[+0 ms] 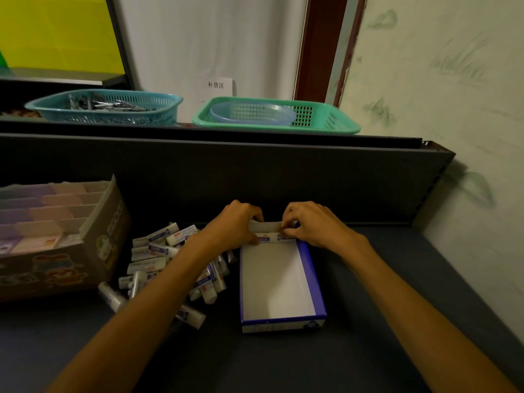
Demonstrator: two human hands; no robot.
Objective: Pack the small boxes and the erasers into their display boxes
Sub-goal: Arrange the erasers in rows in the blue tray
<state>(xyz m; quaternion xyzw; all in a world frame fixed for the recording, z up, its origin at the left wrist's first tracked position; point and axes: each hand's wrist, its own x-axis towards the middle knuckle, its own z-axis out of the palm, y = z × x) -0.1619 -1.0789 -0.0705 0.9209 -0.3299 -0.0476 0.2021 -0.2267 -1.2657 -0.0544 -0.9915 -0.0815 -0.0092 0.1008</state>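
Blue-and-white display box (279,282) sits ctr frame on dark shelf surface (397,279), open top, interior nearly all bare white. We see one row of erasers (268,237) going in at its far (12 o'clock) end, label side up, approx one or two pcs; can't count more.

Left hand (236,222) and right hand (309,222) both at the box's far end, fingers curled. Left pinches the upright white flap (265,226) and touches the erasers' left end; right pinches at the flap's right corner and the row's right end. Grip is narrow, fingertip-only, both sides. Whether fingers hold the erasers themselves or just press them vs the flap: can't tell.

So the erasers lie directly btwn the two hands, just under the fingertips, at 12 o'clock of the box.

Loose eraser pile (170,259) at 9 o'clock of the box, just beside it, partly under left forearm. Many pcs, jumbled, none sorted.

Cardboard display box (107,231) at far 9 o'clock, holding rows of pastel small boxes (42,217); looks mostly filled, front row partly out of view.

Our read: small-box side appears near done; eraser side barely begun, first row only, most of the pile left to pack.

Two plastic baskets (113,109) on the upper ledge at 11–12 o'clock, not in play.
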